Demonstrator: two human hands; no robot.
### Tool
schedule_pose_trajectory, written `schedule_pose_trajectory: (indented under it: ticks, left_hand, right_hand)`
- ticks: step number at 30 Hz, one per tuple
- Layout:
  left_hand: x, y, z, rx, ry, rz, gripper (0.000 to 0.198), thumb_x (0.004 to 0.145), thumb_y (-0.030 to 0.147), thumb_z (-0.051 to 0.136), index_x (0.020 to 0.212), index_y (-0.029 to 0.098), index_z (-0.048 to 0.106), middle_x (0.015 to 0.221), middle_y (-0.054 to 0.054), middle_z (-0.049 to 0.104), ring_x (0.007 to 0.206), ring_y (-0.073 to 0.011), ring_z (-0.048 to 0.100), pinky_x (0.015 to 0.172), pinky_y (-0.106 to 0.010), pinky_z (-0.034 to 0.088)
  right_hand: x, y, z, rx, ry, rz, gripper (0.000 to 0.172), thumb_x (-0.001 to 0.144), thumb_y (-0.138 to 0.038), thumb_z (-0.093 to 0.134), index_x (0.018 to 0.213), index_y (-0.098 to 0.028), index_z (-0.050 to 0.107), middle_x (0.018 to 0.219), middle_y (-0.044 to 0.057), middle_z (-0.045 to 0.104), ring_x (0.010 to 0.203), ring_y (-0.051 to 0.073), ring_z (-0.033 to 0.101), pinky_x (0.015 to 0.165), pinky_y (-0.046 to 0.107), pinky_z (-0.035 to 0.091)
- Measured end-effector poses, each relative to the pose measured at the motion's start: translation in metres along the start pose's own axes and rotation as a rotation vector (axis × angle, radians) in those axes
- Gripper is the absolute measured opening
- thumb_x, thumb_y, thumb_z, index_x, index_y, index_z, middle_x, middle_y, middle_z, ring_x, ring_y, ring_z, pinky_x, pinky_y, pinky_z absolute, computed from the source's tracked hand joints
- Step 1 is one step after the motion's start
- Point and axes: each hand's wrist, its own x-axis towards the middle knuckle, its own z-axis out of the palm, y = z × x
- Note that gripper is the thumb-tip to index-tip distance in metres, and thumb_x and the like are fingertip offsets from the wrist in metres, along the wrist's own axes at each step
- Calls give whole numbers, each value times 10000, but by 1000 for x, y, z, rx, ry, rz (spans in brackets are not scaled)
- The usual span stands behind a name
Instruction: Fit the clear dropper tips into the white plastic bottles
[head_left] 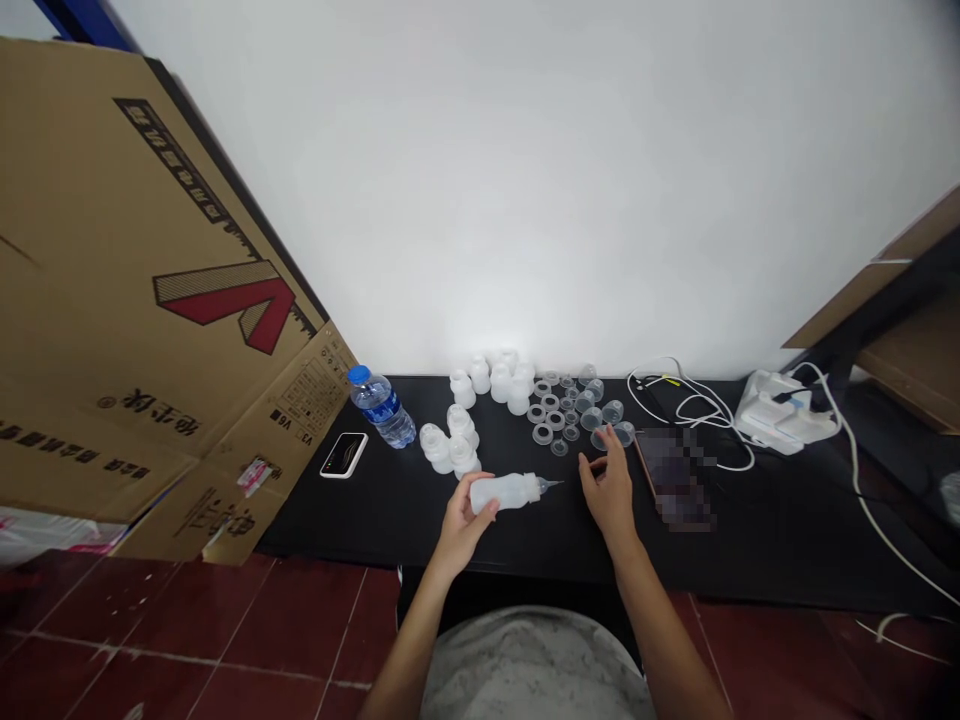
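My left hand is shut around the base of a translucent white squeeze bottle, which lies on its side with its pointed clear nozzle aiming right. My right hand is open, its fingers spread, and its fingertips are at a clear plastic cap. Around that cap lie several clear plastic rings and caps. To the left of these stand several white plastic bottle bodies, a short way above the bottle in my left hand.
A blue-capped water bottle and a small phone-like device lie on the black table. A blurred phone, white cables and a white device lie right. A large cardboard sheet leans in at left.
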Motion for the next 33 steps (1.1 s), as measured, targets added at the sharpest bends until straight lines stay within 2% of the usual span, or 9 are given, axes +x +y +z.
schedule_pose_trajectory:
  ticks: [3, 6, 12, 15, 19, 23, 28, 33]
  left_hand:
    - [0, 2, 1, 7, 2, 8, 535, 865, 583, 815, 1220, 207, 677, 929, -24, 665, 728, -150, 613, 656, -257, 536]
    - [0, 3, 1, 7, -4, 8, 542, 860, 601, 810, 1208, 206, 683, 920, -24, 664, 724, -153, 618, 652, -261, 544]
    - [0, 3, 1, -11, -8, 12, 541, 859, 599, 817, 1210, 206, 693, 931, -27, 670, 727, -155, 630, 663, -272, 563]
    - [0, 2, 0, -14, -6, 13, 529, 863, 582, 821, 1217, 209, 695, 945, -29, 674, 732, -154, 632, 669, -273, 563]
    - [1, 2, 1, -15, -9, 6, 523, 866, 584, 815, 1209, 208, 694, 912, -20, 662, 708, -150, 621, 655, -271, 556]
    - [1, 2, 1, -16, -7, 15, 511, 870, 571, 815, 1207, 206, 694, 926, -22, 662, 708, -146, 622, 652, -270, 557]
    - [1, 1, 0, -18, -14, 11, 510, 881, 560, 810, 1222, 201, 688, 903, -17, 663, 701, -146, 630, 653, -271, 559]
    - [1, 3, 1, -16, -3, 13, 516, 875, 572, 814, 1212, 202, 690, 925, -20, 659, 713, -144, 618, 648, -264, 557]
  right_hand:
    - [-2, 1, 2, -36, -15, -3, 555, 1025, -395, 593, 1536, -191, 518, 1541, 231, 569, 713, 180, 612, 786, 421, 592]
    - [-5, -3, 0, -47, 26, -25, 472, 1026, -388, 601, 1454, -192, 587, 1295, 169, 665, 688, 185, 567, 745, 401, 578]
    - [-6, -4, -4, -86, 85, 12, 407, 1017, -472, 641, 1302, -188, 703, 1136, 121, 604, 677, 184, 517, 738, 404, 553]
    - [-7, 3, -1, -61, 41, 40, 381, 1001, -531, 674, 1169, -194, 735, 967, 61, 589, 684, 190, 532, 720, 375, 522]
    - [-11, 7, 1, 82, -95, 78, 382, 970, -582, 722, 1074, -216, 691, 763, -20, 562, 658, 188, 547, 676, 328, 475]
    - [-14, 4, 1, 168, -112, 139, 384, 956, -594, 748, 1021, -223, 672, 726, -23, 589, 642, 184, 553, 662, 317, 465]
    - [-14, -5, -3, 354, -84, 222, 400, 969, -610, 730, 1015, -218, 663, 792, 22, 671, 690, 200, 611, 649, 311, 498]
    - [-19, -14, -5, 494, -146, 241, 378, 981, -595, 722, 963, -223, 659, 728, -1, 645, 617, 172, 591, 581, 285, 482]
